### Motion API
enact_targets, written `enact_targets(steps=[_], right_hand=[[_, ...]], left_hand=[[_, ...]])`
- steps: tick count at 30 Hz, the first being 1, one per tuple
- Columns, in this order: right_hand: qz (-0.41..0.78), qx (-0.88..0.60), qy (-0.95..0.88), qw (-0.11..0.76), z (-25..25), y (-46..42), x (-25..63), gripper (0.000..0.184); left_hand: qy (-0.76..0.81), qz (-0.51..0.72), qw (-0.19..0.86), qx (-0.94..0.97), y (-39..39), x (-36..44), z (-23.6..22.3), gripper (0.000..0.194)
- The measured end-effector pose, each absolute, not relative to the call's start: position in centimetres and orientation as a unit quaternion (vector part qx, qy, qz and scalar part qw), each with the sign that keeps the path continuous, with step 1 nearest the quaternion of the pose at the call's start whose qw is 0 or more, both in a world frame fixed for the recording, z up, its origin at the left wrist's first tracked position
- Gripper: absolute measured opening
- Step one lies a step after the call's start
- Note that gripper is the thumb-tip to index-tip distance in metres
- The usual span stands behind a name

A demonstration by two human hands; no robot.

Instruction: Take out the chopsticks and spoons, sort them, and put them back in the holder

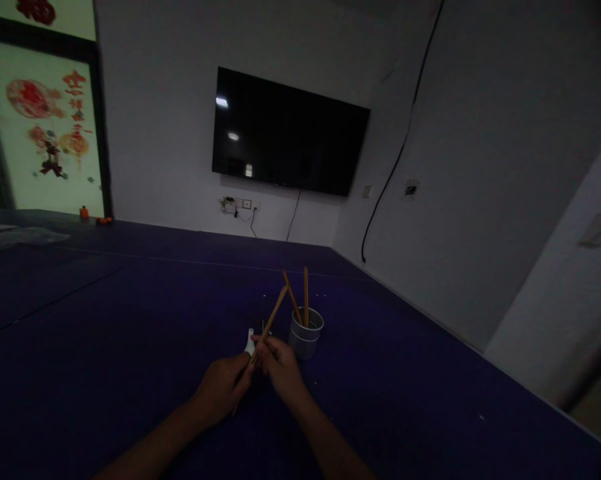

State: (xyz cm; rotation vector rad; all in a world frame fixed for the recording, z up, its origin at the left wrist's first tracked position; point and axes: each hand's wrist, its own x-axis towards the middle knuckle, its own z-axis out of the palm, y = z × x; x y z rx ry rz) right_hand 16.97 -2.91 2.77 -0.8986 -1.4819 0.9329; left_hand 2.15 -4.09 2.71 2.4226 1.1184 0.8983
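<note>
My left hand (224,388) is closed around the lower part of a pair of chopsticks (275,312), which slant up and to the right. Just above it, my right hand (281,371) pinches the same chopsticks with its fingertips. A grey cup (304,343) stands upright beyond my right hand, with a few wooden chopsticks (306,293) leaning in it. Behind my hands lies a white spoon (250,340), partly hidden by them. A thin item beside the spoon is too dark to make out.
The dark purple surface (130,320) stretches to the walls. A black television (290,133) hangs above several sockets (243,204). At the far left are clear plastic sheeting (30,235) and small orange items (84,212). A black cable (395,160) runs down the right wall.
</note>
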Motion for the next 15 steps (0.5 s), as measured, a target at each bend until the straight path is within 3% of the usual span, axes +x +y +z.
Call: enact_targets(steps=[8, 11, 15], right_hand=[[0.422, -0.358, -0.604, 0.574, 4.1, -3.7, 16.4, 0.041], [0.367, -0.386, -0.585, 0.612, 5.3, -3.9, 17.6, 0.040], [0.236, -0.432, -0.482, 0.725, 7.0, -3.7, 21.1, 0.042]], left_hand=[[0.394, 0.284, 0.167, 0.858, -4.2, 1.8, 2.5, 0.045], [0.439, 0.259, 0.113, 0.853, -3.8, 1.5, 2.4, 0.044], [0.494, 0.224, 0.078, 0.837, -3.2, 1.3, 2.5, 0.042]])
